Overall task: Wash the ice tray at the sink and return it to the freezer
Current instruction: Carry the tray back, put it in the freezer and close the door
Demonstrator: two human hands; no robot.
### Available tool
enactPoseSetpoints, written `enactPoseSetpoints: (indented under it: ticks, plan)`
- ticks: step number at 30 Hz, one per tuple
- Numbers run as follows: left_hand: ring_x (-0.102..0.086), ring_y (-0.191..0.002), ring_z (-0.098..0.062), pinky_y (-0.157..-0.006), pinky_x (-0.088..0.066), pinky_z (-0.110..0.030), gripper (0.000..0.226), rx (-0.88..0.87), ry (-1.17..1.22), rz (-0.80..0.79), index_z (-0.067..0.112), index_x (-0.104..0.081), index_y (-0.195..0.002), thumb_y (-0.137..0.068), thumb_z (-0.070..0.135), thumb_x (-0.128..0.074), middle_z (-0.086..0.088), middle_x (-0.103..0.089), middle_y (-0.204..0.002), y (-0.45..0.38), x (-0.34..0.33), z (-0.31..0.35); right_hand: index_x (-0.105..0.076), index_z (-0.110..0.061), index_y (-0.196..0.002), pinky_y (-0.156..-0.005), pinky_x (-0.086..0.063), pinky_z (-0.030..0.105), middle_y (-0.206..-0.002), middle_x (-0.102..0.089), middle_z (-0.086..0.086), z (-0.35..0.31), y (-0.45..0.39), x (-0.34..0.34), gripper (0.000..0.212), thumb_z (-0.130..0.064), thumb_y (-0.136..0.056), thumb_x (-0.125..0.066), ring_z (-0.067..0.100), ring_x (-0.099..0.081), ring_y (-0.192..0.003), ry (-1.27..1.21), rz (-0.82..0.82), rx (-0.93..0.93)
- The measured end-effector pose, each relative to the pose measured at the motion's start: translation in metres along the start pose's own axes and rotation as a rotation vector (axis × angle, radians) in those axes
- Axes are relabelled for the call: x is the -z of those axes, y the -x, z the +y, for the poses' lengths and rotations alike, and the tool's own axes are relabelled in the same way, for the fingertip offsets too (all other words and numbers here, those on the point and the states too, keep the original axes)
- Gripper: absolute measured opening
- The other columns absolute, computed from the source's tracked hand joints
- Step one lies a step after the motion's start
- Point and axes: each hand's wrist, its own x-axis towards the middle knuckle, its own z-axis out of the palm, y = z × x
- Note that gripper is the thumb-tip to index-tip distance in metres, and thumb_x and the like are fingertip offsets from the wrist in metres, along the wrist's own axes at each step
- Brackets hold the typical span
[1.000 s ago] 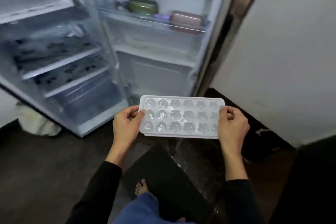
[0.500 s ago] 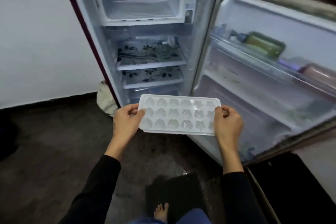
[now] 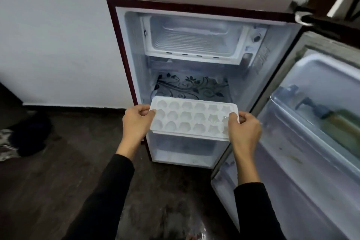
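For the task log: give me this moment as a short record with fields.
ice tray: white, level, cavities up, held before the open fridge
left hand: grips the tray's left end
right hand: grips its right end
freezer compartment: top of the fridge, open, nothing seen inside
fridge door: swung open, bottle on its shelf

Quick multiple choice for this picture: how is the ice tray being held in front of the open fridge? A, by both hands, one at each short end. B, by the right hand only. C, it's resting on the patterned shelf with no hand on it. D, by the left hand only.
A: the left hand grips one short end of the ice tray and the right hand grips the other, holding it level in front of the open fridge.
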Motion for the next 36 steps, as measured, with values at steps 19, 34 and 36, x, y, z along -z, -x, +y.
enactPoseSetpoints:
  ticks: [19,34,36]
  plan:
    - [-0.059,-0.114,-0.025,-0.095,-0.046,-0.026,0.026,-0.183,-0.184,0.136,0.003,-0.069,-0.113,-0.091,0.014,-0.06,-0.012,-0.067,-0.117,-0.19,-0.071,0.084,-0.066,0.001,-0.111,-0.082,-0.046,0.034,-0.108,-0.068,0.022,-0.069,-0.177,-0.112,0.027,-0.01,-0.093,-0.05,0.039,-0.062,-0.101,0.075,0.0,0.265]
    - [-0.06,-0.11,-0.038,-0.087,-0.047,-0.033,0.019,-0.24,-0.43,0.13,0.001,-0.065,-0.095,-0.089,0.016,-0.055,-0.021,-0.065,-0.113,-0.296,-0.129,0.138,-0.063,0.005,-0.104,-0.081,-0.047,0.031,-0.113,-0.064,0.022,-0.103,-0.281,-0.169,0.021,-0.009,-0.095,-0.049,0.038,-0.06,-0.108,0.168,-0.011,0.269]
    - [-0.058,-0.112,-0.039,-0.088,-0.046,-0.033,0.019,-0.236,-0.431,0.135,0.002,-0.065,-0.097,-0.091,0.016,-0.054,-0.021,-0.064,-0.116,-0.303,-0.134,0.141,-0.063,0.006,-0.104,-0.081,-0.047,0.032,-0.112,-0.064,0.023,-0.105,-0.288,-0.175,0.021,-0.007,-0.095,-0.049,0.039,-0.061,-0.107,0.175,-0.019,0.262]
